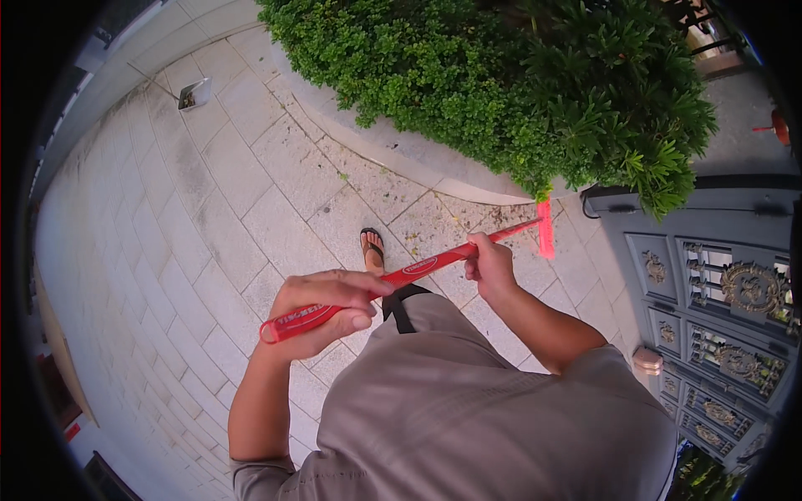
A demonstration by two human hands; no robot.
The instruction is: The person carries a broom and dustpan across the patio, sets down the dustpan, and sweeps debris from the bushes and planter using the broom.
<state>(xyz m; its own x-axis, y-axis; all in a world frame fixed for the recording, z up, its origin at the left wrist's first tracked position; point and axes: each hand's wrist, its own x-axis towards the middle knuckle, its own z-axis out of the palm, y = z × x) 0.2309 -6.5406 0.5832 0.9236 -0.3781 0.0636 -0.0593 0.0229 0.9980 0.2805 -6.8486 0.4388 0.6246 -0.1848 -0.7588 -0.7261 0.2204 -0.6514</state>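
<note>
Outdoors, both hands grip a red broom — open paving left.

A long oval white label sits on the red broom handle, between both hands. A second white printed label lies under the left hand.

Red broom handle (pinkish-red head), green shrubs, pale grey paving, blue-grey gate with gold ornaments
</note>
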